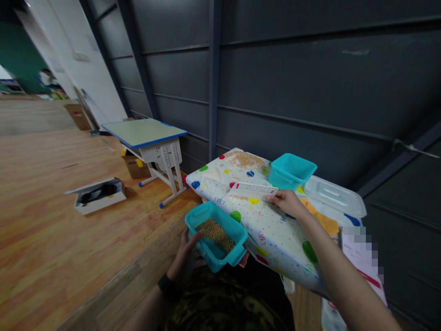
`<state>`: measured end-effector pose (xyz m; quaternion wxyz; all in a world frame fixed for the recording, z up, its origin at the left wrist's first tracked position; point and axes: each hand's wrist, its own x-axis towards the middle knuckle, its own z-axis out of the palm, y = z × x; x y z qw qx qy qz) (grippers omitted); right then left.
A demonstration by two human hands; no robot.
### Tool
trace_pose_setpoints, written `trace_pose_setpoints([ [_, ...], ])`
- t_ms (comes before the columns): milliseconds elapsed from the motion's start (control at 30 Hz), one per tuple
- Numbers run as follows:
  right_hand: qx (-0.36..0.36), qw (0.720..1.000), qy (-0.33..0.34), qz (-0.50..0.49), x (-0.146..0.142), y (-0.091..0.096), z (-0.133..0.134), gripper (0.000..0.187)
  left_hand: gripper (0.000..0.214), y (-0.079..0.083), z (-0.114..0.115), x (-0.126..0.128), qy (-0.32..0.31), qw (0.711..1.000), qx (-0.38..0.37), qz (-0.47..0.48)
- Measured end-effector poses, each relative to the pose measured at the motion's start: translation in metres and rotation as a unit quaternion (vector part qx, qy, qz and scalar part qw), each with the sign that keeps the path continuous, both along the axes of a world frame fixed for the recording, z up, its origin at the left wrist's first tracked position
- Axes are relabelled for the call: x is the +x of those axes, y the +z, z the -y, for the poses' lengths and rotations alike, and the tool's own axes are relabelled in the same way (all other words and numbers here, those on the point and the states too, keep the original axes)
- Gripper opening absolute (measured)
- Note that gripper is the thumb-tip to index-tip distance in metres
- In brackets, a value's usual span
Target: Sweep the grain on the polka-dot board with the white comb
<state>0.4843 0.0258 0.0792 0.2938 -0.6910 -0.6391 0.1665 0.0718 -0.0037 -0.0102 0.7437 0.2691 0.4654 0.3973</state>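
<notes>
My left hand (pixel 188 253) grips the side of a teal plastic container (pixel 208 212), thumb over the rim. It is held at the table's near left edge, with a layer of soybean-like yellow beans (pixel 216 233) in the bottom. My right hand (pixel 285 202) pinches one end of a thin white flat strip (pixel 253 188), which stands on its long edge on the patterned tablecloth (pixel 275 230). A few beans lie along the strip's near side. Farther back on the table spreads a loose pile of beans (pixel 246 159).
A second teal container (pixel 291 170) stands at the table's back right, beside a clear lid (pixel 336 195) and an orange cloth (pixel 320 216). Dark wall panels (pixel 310 82) rise behind. To the left are a school desk (pixel 146 131) and an open white box (pixel 101 195) on the floor.
</notes>
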Motion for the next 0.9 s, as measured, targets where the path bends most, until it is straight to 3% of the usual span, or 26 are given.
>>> trace_pose_setpoints([
  [233, 0.072, 0.993, -0.063, 0.073, -0.011, 0.008, 0.036, 0.057, 0.11, 0.006, 0.004, 0.004, -0.003, 1.0, -0.006, 0.003],
  [433, 0.093, 0.967, -0.151, 0.185, -0.042, -0.019, 0.086, 0.049, 0.104, 0.008, 0.004, 0.006, -0.002, 1.0, 0.003, -0.002],
  [633, 0.101, 0.965, -0.14, 0.199, -0.068, -0.031, 0.118, 0.047, 0.105, 0.013, 0.004, 0.007, -0.004, 1.0, -0.005, -0.009],
  [900, 0.124, 0.965, -0.14, 0.183, -0.075, -0.032, 0.124, 0.06, 0.106, 0.014, 0.004, 0.008, -0.006, 1.0, 0.001, -0.014],
])
